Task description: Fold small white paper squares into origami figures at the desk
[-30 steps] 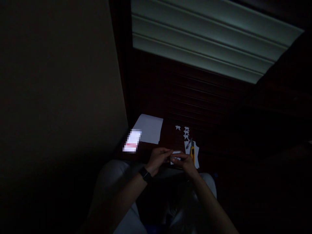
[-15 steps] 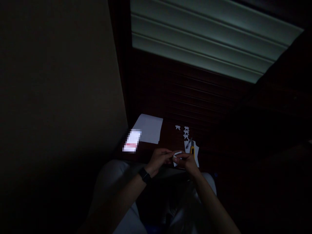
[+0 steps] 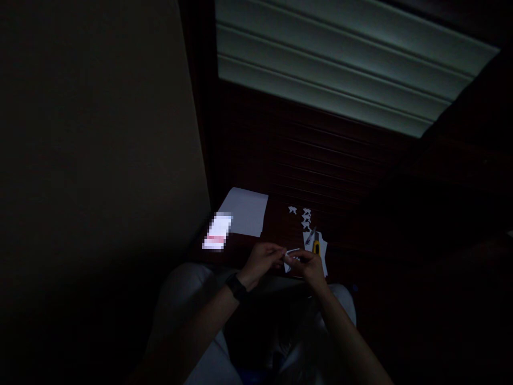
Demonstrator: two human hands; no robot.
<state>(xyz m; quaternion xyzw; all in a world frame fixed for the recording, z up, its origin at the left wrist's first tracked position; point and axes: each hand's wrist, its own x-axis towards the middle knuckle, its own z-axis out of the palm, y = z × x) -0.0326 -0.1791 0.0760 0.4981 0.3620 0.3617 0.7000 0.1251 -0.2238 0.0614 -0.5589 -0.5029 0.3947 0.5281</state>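
Here, white paper [image 3: 287,267] sits between left hand [image 3: 262,261] and right hand [image 3: 312,269], both pinching it — nearer the right, long axis unclear.

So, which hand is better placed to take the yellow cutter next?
Probably the right hand: it is next to the yellow cutter, while the left hand is farther. Both seem busy with a small paper.

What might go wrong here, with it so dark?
The yellow cutter lies close to the right hand; a careless reach might end in a cut, though I can't tell if it's closed. In such dim light, the white paper piece could get creased crookedly. The small paper shapes look light, so a bump might scatter them.
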